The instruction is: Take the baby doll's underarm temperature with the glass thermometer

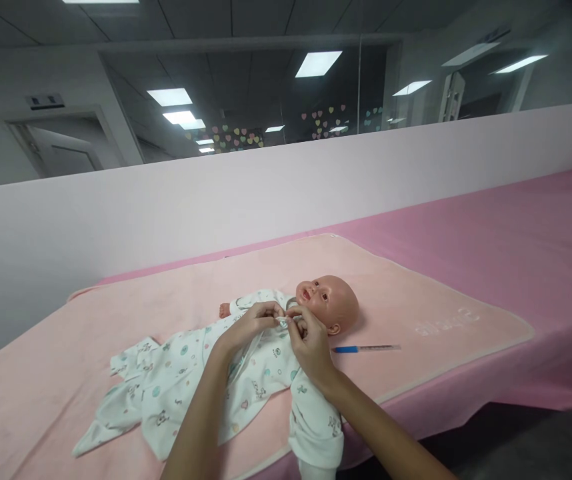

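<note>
A baby doll (pixel 336 300) lies on its back with its bald head to the right. It wears a white romper (pixel 181 367) printed with small animals and coloured shapes. My left hand (pixel 253 327) pinches the romper's edge at the upper chest, just below the doll's chin. Right beside it, the fingers of my right hand (pixel 311 343) are closed on the same bit of fabric. The fastening between my fingertips is mostly hidden. One sleeve (pixel 316 420) hangs towards me over the near edge; the doll's far hand (pixel 225 310) shows at its cuff.
Under the doll is a peach blanket (pixel 441 300) on a pink-covered table (pixel 531 233). A slim clear tube with a blue end (pixel 356 349) lies by the doll's head. A low white wall (pixel 191 207) and a window stand behind; the near table edge drops at lower right.
</note>
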Motion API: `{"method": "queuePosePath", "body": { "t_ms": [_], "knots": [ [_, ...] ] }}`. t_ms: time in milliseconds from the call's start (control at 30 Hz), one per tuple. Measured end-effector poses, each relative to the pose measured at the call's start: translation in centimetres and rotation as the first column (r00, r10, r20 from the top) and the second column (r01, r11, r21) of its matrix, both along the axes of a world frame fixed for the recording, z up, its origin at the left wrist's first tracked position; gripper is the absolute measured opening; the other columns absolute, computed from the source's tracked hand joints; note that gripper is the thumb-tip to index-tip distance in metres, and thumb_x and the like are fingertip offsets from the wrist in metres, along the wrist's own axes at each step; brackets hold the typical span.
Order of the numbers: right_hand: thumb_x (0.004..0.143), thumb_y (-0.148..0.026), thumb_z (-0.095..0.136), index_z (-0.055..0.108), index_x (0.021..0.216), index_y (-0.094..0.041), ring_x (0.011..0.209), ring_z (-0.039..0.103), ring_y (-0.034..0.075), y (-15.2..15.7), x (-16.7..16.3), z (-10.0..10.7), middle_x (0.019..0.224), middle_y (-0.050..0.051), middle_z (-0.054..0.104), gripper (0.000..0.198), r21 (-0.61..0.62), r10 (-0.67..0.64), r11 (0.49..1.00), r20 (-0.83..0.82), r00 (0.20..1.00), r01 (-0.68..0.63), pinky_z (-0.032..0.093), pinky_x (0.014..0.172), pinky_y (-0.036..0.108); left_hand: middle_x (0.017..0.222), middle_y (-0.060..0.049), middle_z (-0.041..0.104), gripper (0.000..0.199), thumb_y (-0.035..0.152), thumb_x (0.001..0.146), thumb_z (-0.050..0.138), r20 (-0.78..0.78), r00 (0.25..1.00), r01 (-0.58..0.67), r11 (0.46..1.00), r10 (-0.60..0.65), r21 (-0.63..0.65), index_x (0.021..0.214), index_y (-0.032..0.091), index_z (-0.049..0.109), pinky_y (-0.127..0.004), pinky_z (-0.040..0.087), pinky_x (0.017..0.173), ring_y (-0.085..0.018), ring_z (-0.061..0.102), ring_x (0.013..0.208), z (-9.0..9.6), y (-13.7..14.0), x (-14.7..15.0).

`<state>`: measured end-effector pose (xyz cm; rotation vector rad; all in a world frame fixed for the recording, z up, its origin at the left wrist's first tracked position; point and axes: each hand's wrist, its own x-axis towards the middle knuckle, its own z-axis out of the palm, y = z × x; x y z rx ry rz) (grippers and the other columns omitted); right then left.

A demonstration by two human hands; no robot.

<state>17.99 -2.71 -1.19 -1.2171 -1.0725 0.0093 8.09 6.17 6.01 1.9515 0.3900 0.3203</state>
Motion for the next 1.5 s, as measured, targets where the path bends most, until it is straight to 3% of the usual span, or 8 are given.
{"method": "queuePosePath", "body": {
  "t_ms": [167, 333, 733, 967, 1233, 1500],
  "knots": [
    [0.082, -0.023, 0.044, 0.055, 0.082, -0.017, 0.047, 0.045, 0.010, -0.1, 0.0, 0.2, 0.061, -0.001, 0.053, 0.012, 0.001, -0.048, 0.999, 0.013, 0.999, 0.048, 0.036, 0.047, 0.021, 0.065, 0.004, 0.041, 0.008, 0.019, 0.067, 0.051, -0.024, 0.999, -0.029, 0.989, 0.033, 0.147, 0.074, 0.015, 0.053, -0.021, 0.028, 0.056, -0.009, 0.036, 0.060, 0.1, -0.4, 0.1],
    [0.082, -0.025, 0.045, 0.055, 0.081, -0.017, 0.047, 0.045, 0.010, 0.0, 0.0, 0.1, 0.061, -0.001, 0.054, 0.013, -0.001, -0.089, 0.996, 0.022, 0.996, 0.089, 0.036, 0.047, 0.021, 0.061, 0.005, 0.039, 0.008, 0.019, 0.066, 0.052, -0.043, 0.998, -0.040, 0.979, 0.050, 0.200, 0.072, 0.015, 0.055, -0.021, 0.024, 0.053, -0.008, 0.031, 0.057, 0.2, -0.5, 0.1],
    [0.079, -0.020, 0.047, 0.059, 0.077, -0.017, 0.049, 0.047, 0.010, 0.1, 0.0, 0.1, 0.061, 0.000, 0.055, 0.013, -0.015, -0.160, 0.987, 0.108, 0.981, 0.163, 0.037, 0.050, 0.021, 0.067, 0.001, 0.050, 0.007, 0.021, 0.068, 0.053, 0.088, 0.993, -0.071, 0.995, 0.077, -0.073, 0.072, 0.015, 0.053, -0.021, 0.033, 0.062, -0.011, 0.046, 0.066, -0.5, -0.2, 0.1],
    [0.078, -0.020, 0.047, 0.061, 0.090, -0.018, 0.055, 0.051, 0.011, -0.3, -0.1, 0.0, 0.083, 0.003, 0.061, 0.019, -0.045, -0.119, 0.990, 0.221, 0.968, 0.132, 0.041, 0.053, 0.022, 0.065, 0.003, 0.049, 0.015, 0.016, 0.066, 0.053, 0.116, 0.988, -0.078, 0.983, 0.097, -0.163, 0.081, 0.016, 0.054, -0.021, 0.034, 0.062, -0.010, 0.046, 0.063, -0.5, -0.1, -0.1],
    [0.082, -0.020, 0.046, 0.060, 0.090, -0.019, 0.067, 0.055, 0.014, -0.2, 0.0, 0.0, 0.082, 0.003, 0.061, 0.017, -0.045, -0.140, 0.988, 0.187, 0.972, 0.151, 0.042, 0.060, 0.024, 0.066, 0.003, 0.049, 0.015, 0.016, 0.069, 0.054, 0.109, 0.992, -0.053, 0.990, 0.067, -0.128, 0.083, 0.017, 0.052, -0.021, 0.035, 0.063, -0.010, 0.047, 0.065, -0.5, -0.2, 0.0],
    [0.076, -0.014, 0.047, 0.060, 0.079, -0.019, 0.060, 0.052, 0.011, -0.3, -0.1, 0.1, 0.081, 0.002, 0.059, 0.014, 0.018, -0.095, 0.995, 0.207, 0.974, 0.094, 0.040, 0.056, 0.022, 0.074, 0.001, 0.052, 0.021, 0.014, 0.065, 0.057, 0.168, 0.980, -0.094, 0.993, 0.105, -0.075, 0.086, 0.016, 0.053, -0.021, 0.036, 0.064, -0.009, 0.048, 0.067, -1.3, 0.5, 0.2]
  ]
}}
